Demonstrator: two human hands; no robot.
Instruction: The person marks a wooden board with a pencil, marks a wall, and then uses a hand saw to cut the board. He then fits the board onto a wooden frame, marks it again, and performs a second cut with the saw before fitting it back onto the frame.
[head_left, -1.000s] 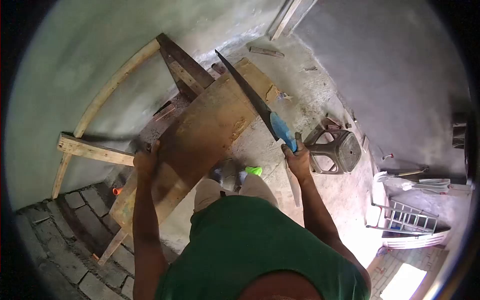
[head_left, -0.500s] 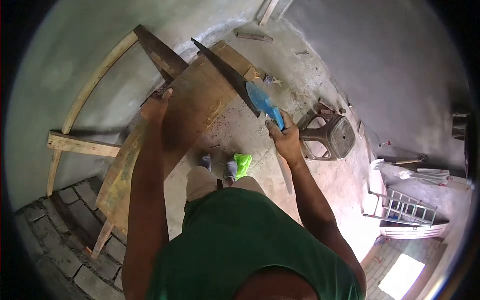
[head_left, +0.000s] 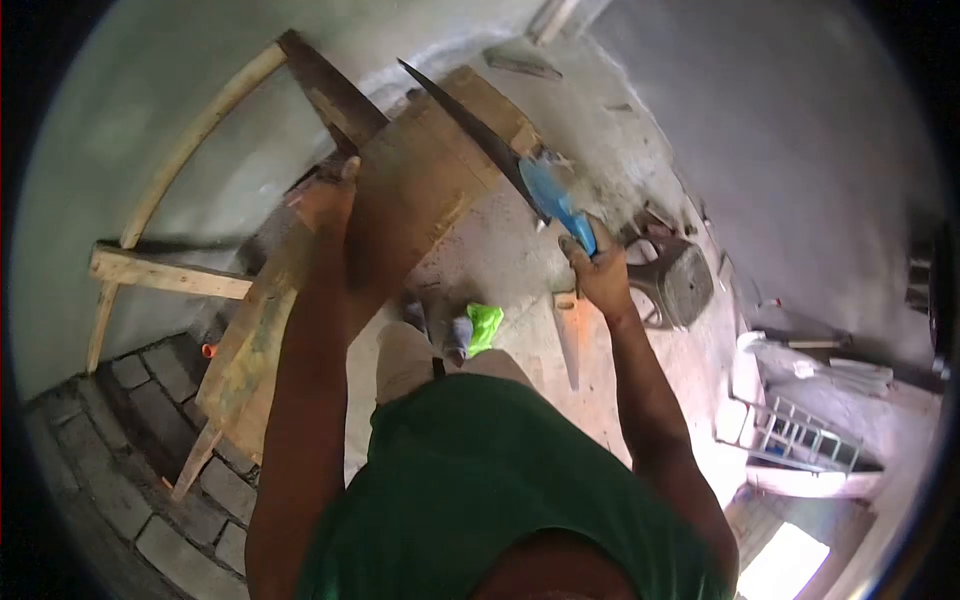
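Observation:
In my right hand (head_left: 600,272), the fingers are wrapped round the blue grip of a handsaw (head_left: 480,140). Its dark blade slants up and left across the far end of a long, worn wooden board (head_left: 420,190), overlapping it in this view. My left hand (head_left: 332,195) grips the board's far edge, thumb uppermost and the other fingers partly hidden. Yellowish stains mark the board's near left part. A second saw (head_left: 569,335) with an orange-brown handle lies on the floor, just below my right hand.
A brown plastic stool (head_left: 685,285) is right of my right hand. A bright green bag (head_left: 484,326) lies at my feet. Wooden framing (head_left: 175,272) leans at the left wall, above grey blocks (head_left: 160,405). A metal ladder (head_left: 805,440) lies at the lower right.
The view has shifted slightly. My right hand and the saw appear further right, the blade still across the board. The handle of the saw on the floor now shows.

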